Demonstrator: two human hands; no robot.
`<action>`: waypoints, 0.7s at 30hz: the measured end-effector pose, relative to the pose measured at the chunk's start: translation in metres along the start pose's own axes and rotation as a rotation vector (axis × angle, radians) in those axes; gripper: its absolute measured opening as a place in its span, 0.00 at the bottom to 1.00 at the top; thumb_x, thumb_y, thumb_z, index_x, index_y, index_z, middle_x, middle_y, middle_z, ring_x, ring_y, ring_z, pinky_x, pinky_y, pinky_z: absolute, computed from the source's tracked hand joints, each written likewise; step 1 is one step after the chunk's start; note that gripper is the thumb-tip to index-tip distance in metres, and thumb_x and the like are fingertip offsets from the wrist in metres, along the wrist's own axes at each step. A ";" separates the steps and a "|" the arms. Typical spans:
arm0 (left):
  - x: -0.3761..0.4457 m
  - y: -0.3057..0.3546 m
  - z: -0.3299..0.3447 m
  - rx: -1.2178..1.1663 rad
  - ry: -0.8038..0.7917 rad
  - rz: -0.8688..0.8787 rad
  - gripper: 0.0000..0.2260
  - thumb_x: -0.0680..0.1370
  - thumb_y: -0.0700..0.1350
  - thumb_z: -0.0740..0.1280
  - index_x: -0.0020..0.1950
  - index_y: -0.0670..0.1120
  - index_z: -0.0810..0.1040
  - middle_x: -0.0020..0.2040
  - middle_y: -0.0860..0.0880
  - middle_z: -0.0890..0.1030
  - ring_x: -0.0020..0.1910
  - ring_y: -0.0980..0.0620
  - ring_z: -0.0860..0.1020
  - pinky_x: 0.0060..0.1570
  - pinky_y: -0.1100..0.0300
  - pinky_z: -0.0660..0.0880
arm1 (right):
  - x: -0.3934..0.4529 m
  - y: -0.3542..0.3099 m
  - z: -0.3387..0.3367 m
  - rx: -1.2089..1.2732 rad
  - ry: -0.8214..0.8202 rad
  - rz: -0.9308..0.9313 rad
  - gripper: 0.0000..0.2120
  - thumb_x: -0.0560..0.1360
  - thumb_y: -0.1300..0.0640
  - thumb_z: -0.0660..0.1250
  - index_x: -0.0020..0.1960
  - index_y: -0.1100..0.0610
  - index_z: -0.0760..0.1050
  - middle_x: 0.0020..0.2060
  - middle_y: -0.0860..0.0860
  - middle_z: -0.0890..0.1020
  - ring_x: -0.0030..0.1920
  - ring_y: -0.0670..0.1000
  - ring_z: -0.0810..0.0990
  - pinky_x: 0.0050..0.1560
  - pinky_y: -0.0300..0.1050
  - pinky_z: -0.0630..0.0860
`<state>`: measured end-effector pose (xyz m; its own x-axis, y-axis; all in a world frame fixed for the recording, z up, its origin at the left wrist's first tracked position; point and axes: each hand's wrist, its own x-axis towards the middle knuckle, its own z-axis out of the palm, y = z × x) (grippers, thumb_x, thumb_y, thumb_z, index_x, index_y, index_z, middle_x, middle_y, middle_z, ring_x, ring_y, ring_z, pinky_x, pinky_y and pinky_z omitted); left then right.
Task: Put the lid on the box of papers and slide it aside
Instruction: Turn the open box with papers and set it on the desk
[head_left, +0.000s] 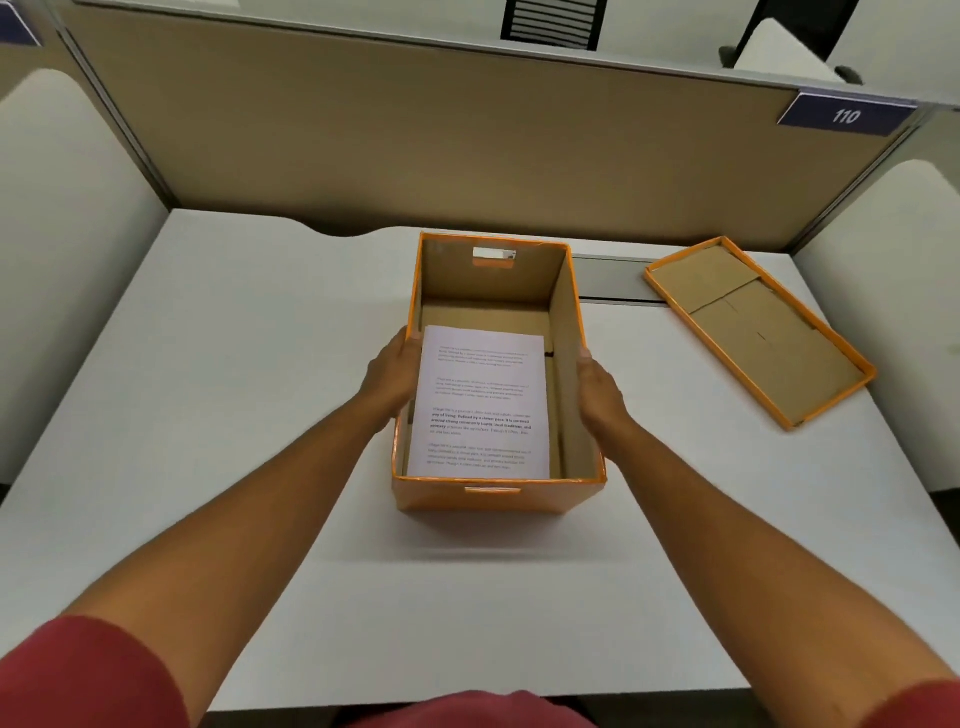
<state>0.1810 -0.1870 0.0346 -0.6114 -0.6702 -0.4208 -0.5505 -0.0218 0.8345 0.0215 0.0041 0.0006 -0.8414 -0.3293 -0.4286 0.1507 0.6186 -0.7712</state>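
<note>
The left hand (392, 371) and right hand (597, 387) press flat on the box (498, 499); the next move is probably fetching the lid (758, 332) by the counter's (208, 415) right edge.

An office cubicle: a white table (208, 364) walled in by beige partitions (415, 145), with a blue number plate (845, 115) reading 110 above its far right corner.

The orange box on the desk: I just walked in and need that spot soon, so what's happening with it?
A person in red sleeves has the left hand and right hand pressed against the two long sides of the open box, which stands on the white desk. Printed papers lie inside. The lid lies upside down on the desk to the right, apart from the box, so it is not yet on.
</note>
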 end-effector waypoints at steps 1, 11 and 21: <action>-0.005 -0.007 -0.009 0.008 0.009 0.005 0.24 0.87 0.56 0.50 0.81 0.48 0.64 0.80 0.43 0.69 0.78 0.38 0.68 0.74 0.43 0.65 | -0.003 0.008 0.011 0.007 0.018 -0.011 0.41 0.76 0.26 0.42 0.76 0.50 0.70 0.72 0.54 0.76 0.73 0.59 0.74 0.73 0.64 0.70; -0.043 -0.071 -0.060 0.112 0.110 0.031 0.24 0.87 0.55 0.50 0.81 0.49 0.64 0.78 0.43 0.73 0.76 0.38 0.71 0.73 0.44 0.68 | -0.072 0.020 0.067 -0.091 0.068 -0.101 0.28 0.86 0.41 0.46 0.79 0.53 0.67 0.76 0.55 0.72 0.76 0.59 0.70 0.77 0.57 0.66; -0.043 -0.091 -0.066 0.107 0.130 0.039 0.25 0.86 0.58 0.51 0.82 0.52 0.65 0.78 0.44 0.73 0.76 0.39 0.72 0.73 0.41 0.68 | -0.087 0.026 0.076 -0.119 0.096 -0.129 0.25 0.86 0.43 0.47 0.67 0.55 0.75 0.59 0.54 0.82 0.61 0.54 0.79 0.67 0.54 0.74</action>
<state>0.2944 -0.2053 0.0000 -0.5589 -0.7592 -0.3334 -0.5895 0.0811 0.8037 0.1378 -0.0054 -0.0177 -0.8964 -0.3452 -0.2781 -0.0195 0.6573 -0.7533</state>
